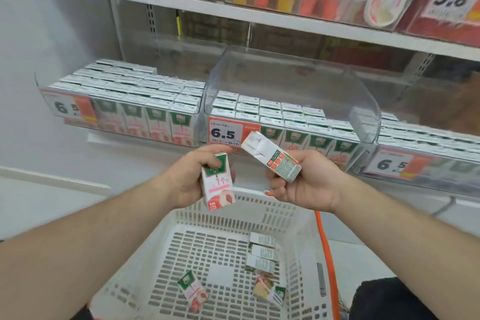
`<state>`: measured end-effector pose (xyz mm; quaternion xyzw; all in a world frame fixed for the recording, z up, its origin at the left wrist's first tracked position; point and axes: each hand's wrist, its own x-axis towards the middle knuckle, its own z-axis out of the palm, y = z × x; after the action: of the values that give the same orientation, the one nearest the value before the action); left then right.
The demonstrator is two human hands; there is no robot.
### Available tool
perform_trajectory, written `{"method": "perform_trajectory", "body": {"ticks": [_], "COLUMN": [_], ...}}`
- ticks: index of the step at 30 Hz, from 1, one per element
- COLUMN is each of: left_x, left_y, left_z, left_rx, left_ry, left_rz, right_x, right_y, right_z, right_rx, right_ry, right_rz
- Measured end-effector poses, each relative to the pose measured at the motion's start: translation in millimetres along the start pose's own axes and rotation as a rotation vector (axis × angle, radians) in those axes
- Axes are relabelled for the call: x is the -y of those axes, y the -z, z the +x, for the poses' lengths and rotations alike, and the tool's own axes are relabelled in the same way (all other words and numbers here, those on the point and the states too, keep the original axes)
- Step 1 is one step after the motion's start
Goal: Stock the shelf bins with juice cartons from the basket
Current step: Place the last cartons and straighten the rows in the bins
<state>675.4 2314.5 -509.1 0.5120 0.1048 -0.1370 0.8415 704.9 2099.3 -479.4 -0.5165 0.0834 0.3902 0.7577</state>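
White basket (298,205) holds five loose juice cartons (262,252)

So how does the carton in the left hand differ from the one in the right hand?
The left hand holds its carton nearly upright, printed front with the peach picture facing the camera. The right hand holds its carton tilted, top leaning left towards the middle bin, showing its white side and fine-print panel. Both look the same size, held above the basket.
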Motion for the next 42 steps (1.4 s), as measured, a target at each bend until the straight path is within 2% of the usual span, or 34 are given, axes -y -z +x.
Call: {"method": "perform_trajectory", "body": {"ticks": [3, 5, 6, 8, 10, 12, 14, 15, 17, 19, 22, 25, 28, 30, 33, 36, 39, 42], "left_x": [0.7, -2.2, -4.8, -10.7, -13.4, -13.4, -11.7, -11.5, -14.6, -15.6, -15.9, -18.0, -17.3, -15.0, -14.3, -18.9, -26.2, -27.9], "left_y": [-10.0, -15.7, -19.0, -25.3, -31.9, -36.5, -37.5, -36.8, -36.5, -34.2, -33.0, -37.3, -43.4, -48.4, -54.0, -57.9, -62.2, -65.0], "left_z": [-4.8, -8.7, -11.1, -15.0, -17.3, -16.7, -14.5, -13.5, -13.3, -12.7, -12.7, -12.7, -12.3, -13.0, -11.8, -8.7, -6.0, -3.3], "left_rx": [0.051, 0.076, 0.094, 0.153, 0.185, 0.134, 0.084, 0.065, -0.009, -0.096, -0.210, -0.258, -0.273, -0.303, -0.304, -0.215, -0.196, -0.136], "left_ry": [-0.095, -0.229, -0.296, -0.370, -0.370, -0.380, -0.495, -0.577, -0.682, -0.709, -0.653, -0.612, -0.573, -0.579, -0.601, -0.654, -0.617, -0.469], "left_rz": [0.395, 0.691, 0.760, 0.764, 0.711, 0.727, 0.800, 0.846, 0.959, 1.039, 1.085, 1.145, 1.204, 1.240, 1.206, 1.054, 0.982, 0.901], "right_x": [1.3, 3.1, 4.1, 5.6, 5.7, 6.8, 11.3, 13.9, 17.4, 18.9, 16.6, 5.3, -7.9, -12.6, -13.6, 2.1, 48.8, 95.1], "right_y": [0.1, 0.7, 0.8, -0.6, -3.9, -8.5, -13.2, -14.0, -11.0, -4.1, -8.7, -23.2, -36.4, -40.8, -41.2, -39.3, -19.6, 16.8], "right_z": [1.9, 3.6, 4.7, 7.1, 9.5, 10.0, 8.3, 7.8, 9.4, 11.3, 3.7, -9.4, -11.6, -8.3, -5.3, -14.1, -28.3, -34.8], "right_rx": [0.072, 0.111, 0.128, 0.152, 0.160, 0.172, 0.093, -0.020, -0.369, -0.653, -0.704, -0.637, -0.704, -0.795, -0.787, -0.795, -0.911, -1.024], "right_ry": [-0.014, -0.045, -0.064, -0.101, -0.134, -0.152, -0.110, -0.040, 0.210, 0.544, 0.894, 1.120, 1.185, 1.188, 1.301, 1.367, 1.150, 0.944], "right_rz": [0.057, 0.055, 0.032, -0.027, -0.079, -0.131, -0.258, -0.379, -0.653, -0.716, -0.669, -0.907, -1.298, -1.431, -1.406, -1.311, -1.041, -0.672]}}
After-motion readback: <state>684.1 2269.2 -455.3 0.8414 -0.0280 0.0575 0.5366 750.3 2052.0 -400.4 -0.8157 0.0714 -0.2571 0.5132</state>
